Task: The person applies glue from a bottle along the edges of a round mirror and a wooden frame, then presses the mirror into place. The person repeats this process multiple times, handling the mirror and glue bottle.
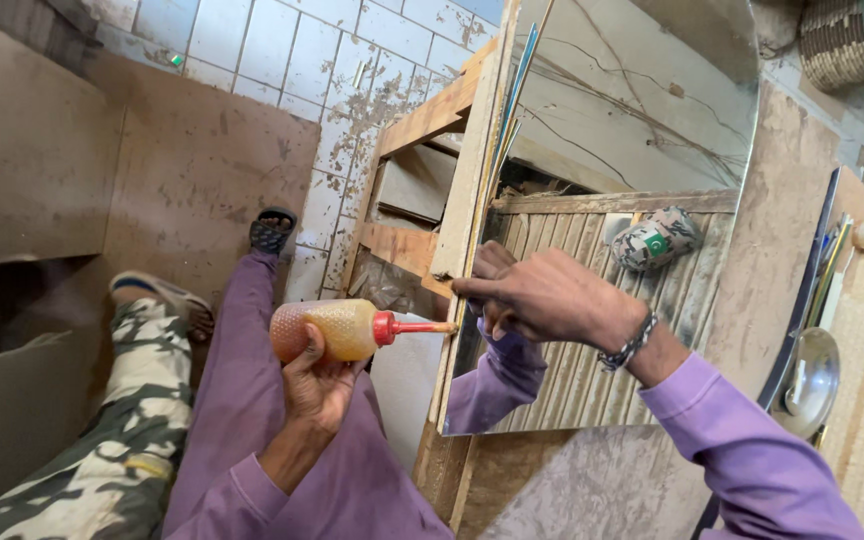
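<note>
My left hand (317, 385) grips a soft plastic squeeze bottle (337, 328) of amber glue, lying sideways, its red nozzle pointing right at the edge of a mirror (632, 130). The nozzle tip touches or nearly touches the mirror's left edge, where it meets a wooden frame (472, 170). My right hand (547, 298) rests against that same edge, index finger stretched left along the rim, just above the nozzle. The mirror reflects my purple sleeve, a slatted wooden panel and a camouflage cap. Both arms wear purple sleeves; a beaded bracelet circles the right wrist.
The frame leans over a stained tiled floor (282, 50). Brown board sheets (32, 150) lie to the left. My legs, one in purple and one in camouflage cloth (132, 400), stretch out below in sandals. A woven basket (842, 40) and a metal dish (812, 380) sit at right.
</note>
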